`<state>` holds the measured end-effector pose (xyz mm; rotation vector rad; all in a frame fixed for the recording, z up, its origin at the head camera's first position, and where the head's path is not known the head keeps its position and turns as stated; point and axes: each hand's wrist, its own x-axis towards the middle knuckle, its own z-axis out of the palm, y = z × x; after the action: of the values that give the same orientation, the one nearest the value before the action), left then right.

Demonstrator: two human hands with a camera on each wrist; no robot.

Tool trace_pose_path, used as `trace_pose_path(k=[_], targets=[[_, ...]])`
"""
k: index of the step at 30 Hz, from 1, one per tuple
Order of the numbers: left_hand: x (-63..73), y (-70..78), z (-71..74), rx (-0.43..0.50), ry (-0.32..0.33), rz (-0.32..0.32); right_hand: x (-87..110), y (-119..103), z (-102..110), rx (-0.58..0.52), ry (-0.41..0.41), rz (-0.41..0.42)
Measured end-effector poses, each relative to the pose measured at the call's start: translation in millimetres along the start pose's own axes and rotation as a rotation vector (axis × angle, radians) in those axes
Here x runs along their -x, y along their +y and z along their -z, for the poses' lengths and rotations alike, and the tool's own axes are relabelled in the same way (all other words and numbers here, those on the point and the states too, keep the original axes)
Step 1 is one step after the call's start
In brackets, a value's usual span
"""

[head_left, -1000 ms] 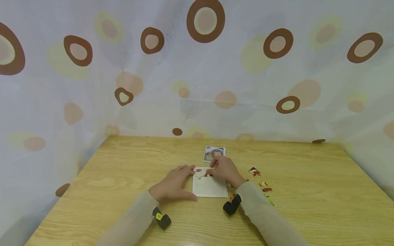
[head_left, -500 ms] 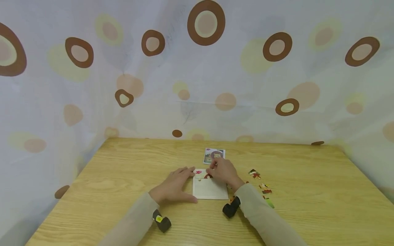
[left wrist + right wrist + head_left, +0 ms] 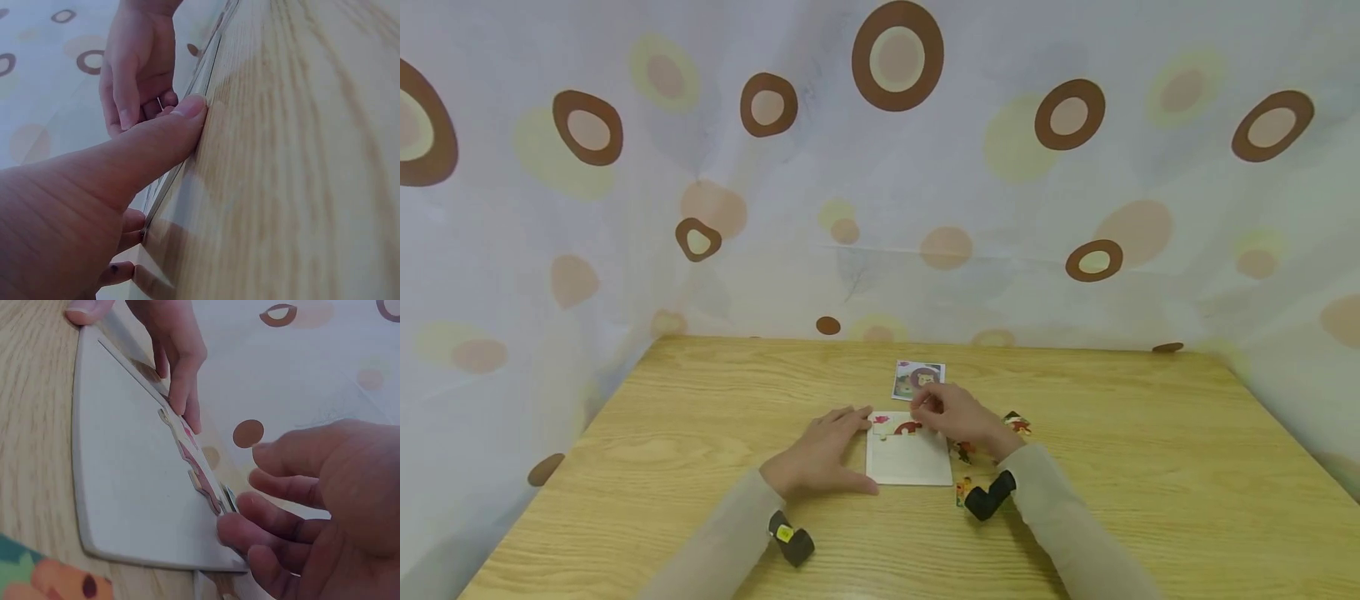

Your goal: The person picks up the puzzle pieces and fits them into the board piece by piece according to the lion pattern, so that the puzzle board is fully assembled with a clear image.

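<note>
A person's left hand (image 3: 823, 454) is resting along the left side of a white puzzle board (image 3: 910, 462), its thumb touching the near left corner and its fingertips touching the board toward the far left corner. The span between thumb and fingers is standing wide. The right hand (image 3: 958, 412) is hovering at the far right part of the board, its fingers bending loosely; in the right wrist view a narrow gap is showing between thumb and forefinger, and the hand is holding nothing. Whether its lower fingers are touching the board's edge, one cannot tell.

The board is lying flat on the wooden table (image 3: 737, 392), in the middle, between the two hands. A piece with a pink flower (image 3: 882, 421) is sitting in its far left corner, and a dark red piece (image 3: 907, 428) is lying just right of it, along the far edge. A printed picture card (image 3: 912, 379) is lying beyond the board, the right hand partly covering it. Loose pieces are lying to the right: a red and green one (image 3: 964, 452) near the board, an orange one (image 3: 960, 493) by the near right corner, and another (image 3: 1017, 422) beyond the right wrist. A spotted cloth (image 3: 820, 167) is hanging behind the table.
</note>
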<state>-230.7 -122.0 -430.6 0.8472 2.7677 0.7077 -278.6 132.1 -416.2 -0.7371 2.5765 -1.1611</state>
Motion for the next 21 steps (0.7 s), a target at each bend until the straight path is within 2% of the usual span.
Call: trace_pose_path(k=[4, 11, 16, 21], targets=[[0.7, 0.3, 1.2, 0.016, 0.0, 0.004, 5.8, 3.2, 8.5, -0.011, -0.047, 0.042], [-0.3, -1.1, 1.2, 0.004, -0.002, 0.003, 16.5, 9.8, 23.0, 0.036, -0.005, 0.042], [-0.4, -3.0, -0.2, 0.009, 0.003, -0.011, 24.9, 16.1, 35.1, 0.019, -0.004, 0.073], [-0.9, -3.5, -0.6, 0.004, 0.005, -0.014, 32.8, 19.6, 46.9, 0.0, 0.023, 0.034]])
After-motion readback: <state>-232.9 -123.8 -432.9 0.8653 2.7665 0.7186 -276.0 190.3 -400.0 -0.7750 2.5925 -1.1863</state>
